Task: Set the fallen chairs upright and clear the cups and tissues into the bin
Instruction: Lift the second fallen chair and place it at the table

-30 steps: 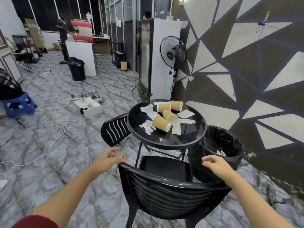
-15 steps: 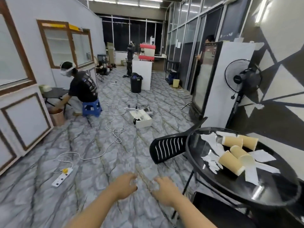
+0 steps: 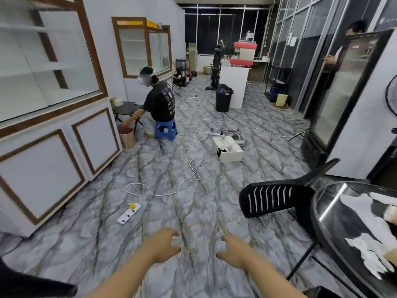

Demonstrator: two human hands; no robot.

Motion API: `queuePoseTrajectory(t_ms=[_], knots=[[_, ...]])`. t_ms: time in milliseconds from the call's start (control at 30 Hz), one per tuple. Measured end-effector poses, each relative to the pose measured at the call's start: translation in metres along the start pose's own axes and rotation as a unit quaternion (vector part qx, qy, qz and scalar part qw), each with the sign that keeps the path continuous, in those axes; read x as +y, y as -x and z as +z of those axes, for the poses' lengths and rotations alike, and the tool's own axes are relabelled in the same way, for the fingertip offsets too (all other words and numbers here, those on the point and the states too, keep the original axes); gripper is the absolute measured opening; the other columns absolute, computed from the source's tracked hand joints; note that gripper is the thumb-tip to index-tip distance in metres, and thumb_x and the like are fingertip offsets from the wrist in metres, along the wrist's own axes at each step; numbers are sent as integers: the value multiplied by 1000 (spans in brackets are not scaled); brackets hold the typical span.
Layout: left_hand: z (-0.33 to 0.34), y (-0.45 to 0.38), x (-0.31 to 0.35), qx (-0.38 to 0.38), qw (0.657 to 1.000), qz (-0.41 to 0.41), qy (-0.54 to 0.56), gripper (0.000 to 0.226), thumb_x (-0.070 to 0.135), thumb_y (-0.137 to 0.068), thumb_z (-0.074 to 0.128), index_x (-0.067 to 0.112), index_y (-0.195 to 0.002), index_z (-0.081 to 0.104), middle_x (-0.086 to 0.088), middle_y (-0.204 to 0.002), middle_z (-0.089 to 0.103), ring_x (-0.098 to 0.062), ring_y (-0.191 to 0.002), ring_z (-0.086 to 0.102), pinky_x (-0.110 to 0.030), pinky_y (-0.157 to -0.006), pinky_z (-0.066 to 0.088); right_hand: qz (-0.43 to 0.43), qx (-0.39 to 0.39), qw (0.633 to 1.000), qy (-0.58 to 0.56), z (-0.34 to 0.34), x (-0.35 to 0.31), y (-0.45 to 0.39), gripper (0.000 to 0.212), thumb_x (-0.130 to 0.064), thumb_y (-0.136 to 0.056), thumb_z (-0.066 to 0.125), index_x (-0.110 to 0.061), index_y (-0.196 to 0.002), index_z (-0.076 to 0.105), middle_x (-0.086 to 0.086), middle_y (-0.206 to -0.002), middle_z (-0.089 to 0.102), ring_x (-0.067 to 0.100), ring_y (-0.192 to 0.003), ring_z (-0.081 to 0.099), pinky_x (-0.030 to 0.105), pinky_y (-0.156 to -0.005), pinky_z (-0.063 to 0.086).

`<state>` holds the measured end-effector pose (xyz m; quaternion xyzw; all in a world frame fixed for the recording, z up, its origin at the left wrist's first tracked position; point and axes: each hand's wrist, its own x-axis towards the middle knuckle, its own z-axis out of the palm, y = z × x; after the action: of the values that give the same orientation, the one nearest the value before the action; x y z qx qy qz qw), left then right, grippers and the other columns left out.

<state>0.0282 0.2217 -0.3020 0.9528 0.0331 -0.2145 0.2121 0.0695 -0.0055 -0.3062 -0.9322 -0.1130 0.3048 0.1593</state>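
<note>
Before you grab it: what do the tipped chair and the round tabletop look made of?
Fallen chair: probably moulded plastic, matte black, a one-piece slatted back with cut slots. Round table: top looks like dark glass or gloss lacquer, shown by sharp light reflections; the thin black legs look like metal, though that is less certain.

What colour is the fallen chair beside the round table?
Black, with pale slits in its backrest: the fallen chair, clearest in the head view.

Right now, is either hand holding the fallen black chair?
No. The left hand and right hand hang open above the floor, apart from the fallen chair.
</note>
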Motion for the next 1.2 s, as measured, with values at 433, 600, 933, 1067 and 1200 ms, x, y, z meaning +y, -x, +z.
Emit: queuePoseTrajectory(t_ms=[433,600,933,1067,1200], knots=[[-69,-182,29,-11,999,-21,32,53,42,-89,52,24,-137,38,1,-147,37,-17,-131,40,-27,-102,35,10,-16,999,-30,-122,37,-160,62,-34,-92,51,-7,-142,28,12,-149,32,26,-134,35,29,-104,33],[-90,-236,34,-2,999,-33,28,60,41,-88,54,20,-140,35,-3,-149,35,-19,-134,38,-29,-108,32,-1,-4,1000,-17,-164,47,-209,65,-35,-91,52,-9,-145,25,11,-152,30,25,-137,33,31,-108,32],[-140,-357,31,-6,999,-32,19,61,41,-85,56,22,-139,37,-1,-148,37,-18,-134,38,-29,-107,33,19,-20,999,-39,-222,58,-309,59,-33,-91,52,-11,-141,30,11,-148,35,26,-131,39,30,-102,37],[-170,-420,25,-24,1000,-15,6,60,41,-86,55,23,-140,35,0,-150,34,-18,-135,36,-31,-108,32,47,-33,997,-51,-252,54,-364,62,-33,-91,51,-11,-143,27,10,-151,30,25,-135,34,30,-105,34],[-205,-487,21,-50,999,5,-6,59,43,-87,53,23,-139,35,1,-150,34,-17,-135,36,-33,-109,33,65,-37,995,-63,-285,44,-417,60,-34,-92,50,-10,-143,28,10,-149,32,25,-133,37,30,-103,35]])
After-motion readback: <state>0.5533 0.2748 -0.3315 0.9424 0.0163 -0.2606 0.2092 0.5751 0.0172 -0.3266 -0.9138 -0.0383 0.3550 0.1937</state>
